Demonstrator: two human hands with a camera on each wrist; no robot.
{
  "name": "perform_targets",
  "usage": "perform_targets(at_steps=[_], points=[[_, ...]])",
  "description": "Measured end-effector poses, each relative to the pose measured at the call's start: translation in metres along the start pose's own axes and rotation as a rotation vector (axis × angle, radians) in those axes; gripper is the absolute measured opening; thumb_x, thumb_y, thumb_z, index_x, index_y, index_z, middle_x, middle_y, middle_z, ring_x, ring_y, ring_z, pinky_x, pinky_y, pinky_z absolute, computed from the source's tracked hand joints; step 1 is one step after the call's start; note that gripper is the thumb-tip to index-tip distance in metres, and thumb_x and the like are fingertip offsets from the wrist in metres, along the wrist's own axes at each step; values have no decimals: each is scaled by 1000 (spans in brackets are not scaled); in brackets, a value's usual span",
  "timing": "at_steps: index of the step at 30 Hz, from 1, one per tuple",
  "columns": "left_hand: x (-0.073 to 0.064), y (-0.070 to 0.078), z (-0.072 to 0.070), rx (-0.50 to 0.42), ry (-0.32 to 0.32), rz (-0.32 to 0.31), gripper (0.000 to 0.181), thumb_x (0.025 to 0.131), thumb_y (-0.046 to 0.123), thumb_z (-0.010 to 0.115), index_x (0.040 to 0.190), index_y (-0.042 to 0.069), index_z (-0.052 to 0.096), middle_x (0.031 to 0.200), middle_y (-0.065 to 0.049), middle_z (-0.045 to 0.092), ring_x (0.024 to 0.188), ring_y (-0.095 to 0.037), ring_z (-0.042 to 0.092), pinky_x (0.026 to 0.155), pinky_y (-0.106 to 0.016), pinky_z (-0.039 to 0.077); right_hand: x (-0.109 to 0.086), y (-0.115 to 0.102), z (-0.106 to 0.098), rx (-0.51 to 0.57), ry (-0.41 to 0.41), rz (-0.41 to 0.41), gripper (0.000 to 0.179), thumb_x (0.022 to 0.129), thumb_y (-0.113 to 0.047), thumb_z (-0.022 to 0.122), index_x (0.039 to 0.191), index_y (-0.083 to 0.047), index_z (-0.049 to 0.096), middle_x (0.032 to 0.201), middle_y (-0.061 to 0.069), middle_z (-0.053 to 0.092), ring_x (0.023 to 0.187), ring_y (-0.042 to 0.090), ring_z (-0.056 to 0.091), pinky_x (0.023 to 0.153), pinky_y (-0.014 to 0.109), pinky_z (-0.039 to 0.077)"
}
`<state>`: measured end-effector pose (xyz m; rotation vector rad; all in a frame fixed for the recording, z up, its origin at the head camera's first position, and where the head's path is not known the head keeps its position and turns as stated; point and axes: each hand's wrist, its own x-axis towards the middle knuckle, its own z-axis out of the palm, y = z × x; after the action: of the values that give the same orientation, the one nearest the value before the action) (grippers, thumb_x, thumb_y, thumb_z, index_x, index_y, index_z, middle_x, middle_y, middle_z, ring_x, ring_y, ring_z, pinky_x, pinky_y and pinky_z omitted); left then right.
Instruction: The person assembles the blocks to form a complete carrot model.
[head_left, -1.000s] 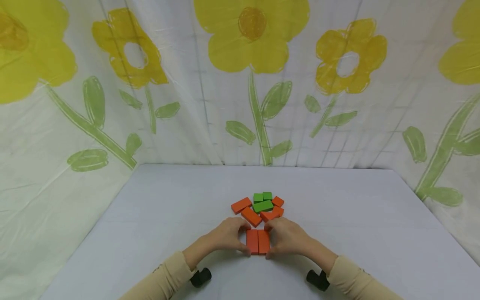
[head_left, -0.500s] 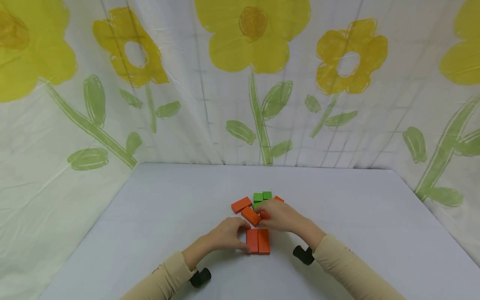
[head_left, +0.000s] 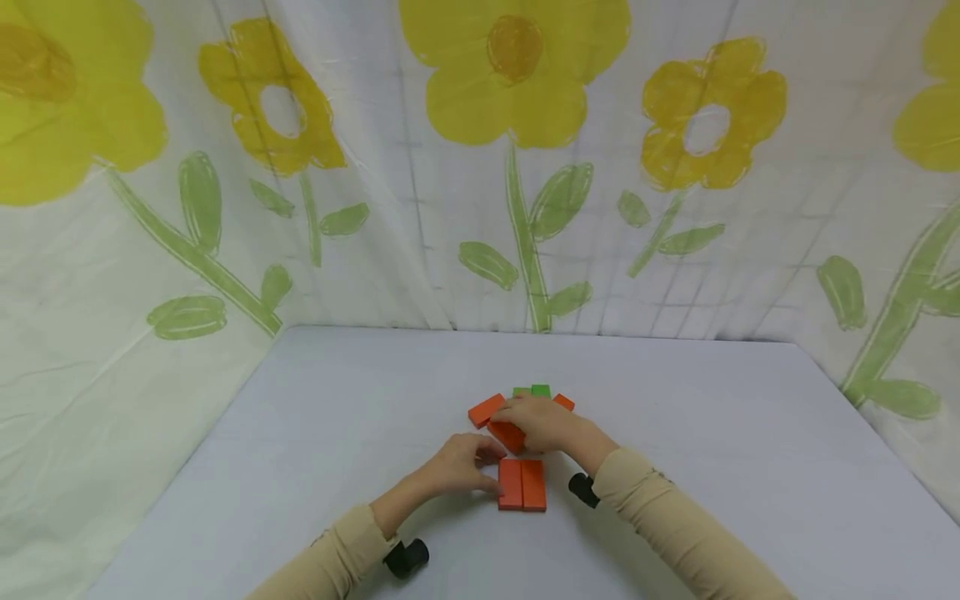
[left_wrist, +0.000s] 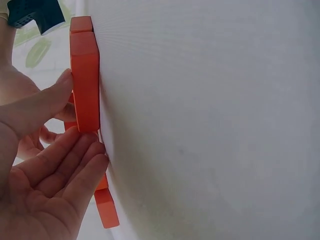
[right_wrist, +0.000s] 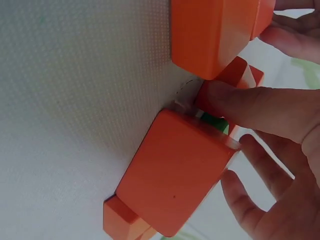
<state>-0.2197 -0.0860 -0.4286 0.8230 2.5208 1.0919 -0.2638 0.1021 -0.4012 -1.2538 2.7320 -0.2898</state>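
The orange block beyond the paired red blocks looks light, stiff and smooth — best taken by its long sides — with the right hand over it, whether pinching I cannot tell, and the left hand loosely spread beside the pair.

In the head view, the right hand hides parts of the green blocks and an orange block; its exact grip cannot be told. Both beige sleeves leave the bottom edge. The right wrist view's top edge crops another orange block.
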Motion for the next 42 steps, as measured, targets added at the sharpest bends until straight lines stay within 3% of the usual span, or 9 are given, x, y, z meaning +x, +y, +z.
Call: perform_targets(at_steps=[9, 15, 22, 26, 30, 35, 42], points=[[1, 3, -1, 30, 12, 18, 39, 73, 8, 84, 108, -1, 68, 101, -7, 69, 93, -23, 62, 85, -34, 52, 8, -6, -3, 11, -62, 92, 46, 78, -2, 78, 121, -7, 65, 116, 6, 58, 106, 24, 52, 92, 40, 49], [1, 4, 0, 7, 15, -8, 39, 72, 6, 84, 108, -1, 68, 99, -6, 68, 89, -21, 61, 82, -31, 52, 12, -7, -4, 14, -89, 133, 47, 76, -3, 80, 120, -8, 63, 119, 5, 59, 105, 23, 51, 90, 40, 48], [-2, 7, 4, -14, 40, -64, 36, 73, 5, 83, 106, -2, 69, 98, -8, 69, 88, -22, 63, 81, -35, 54, 13, -5, -8, 59, -120, 166, 49, 75, -5, 81, 121, -12, 65, 115, 1, 57, 101, 18, 47, 79, 31, 49], [-4, 7, 6, -15, 47, -67, 37, 74, 5, 82, 107, -4, 69, 101, -11, 70, 91, -25, 64, 83, -37, 54, 10, -1, -9, 163, -86, 145, 51, 72, -7, 82, 120, -10, 64, 108, 1, 55, 97, 18, 50, 76, 31, 49], [-7, 8, 6, -39, 43, -63, 42, 74, 5, 83, 110, -6, 67, 106, -14, 69, 96, -28, 64, 87, -42, 52, 2, 3, -15, 245, 21, 121, 54, 73, -11, 82, 121, -4, 59, 110, 4, 55, 99, 24, 54, 84, 37, 50], [-8, 10, 6, -46, 46, -70, 43, 73, 4, 83, 111, -7, 67, 107, -15, 68, 98, -30, 64, 88, -43, 52, -16, 9, -26, 246, 160, 145, 55, 71, -13, 82, 119, 0, 57, 116, 9, 57, 104, 30, 56, 90, 42, 49], [-9, 11, 7, -25, 50, -80, 43, 72, 4, 83, 111, -6, 67, 106, -14, 69, 98, -29, 63, 88, -41, 52, -60, 13, -23, 225, 209, 122, 52, 69, -16, 85, 112, 1, 61, 106, 7, 60, 94, 27, 59, 80, 36, 52]])
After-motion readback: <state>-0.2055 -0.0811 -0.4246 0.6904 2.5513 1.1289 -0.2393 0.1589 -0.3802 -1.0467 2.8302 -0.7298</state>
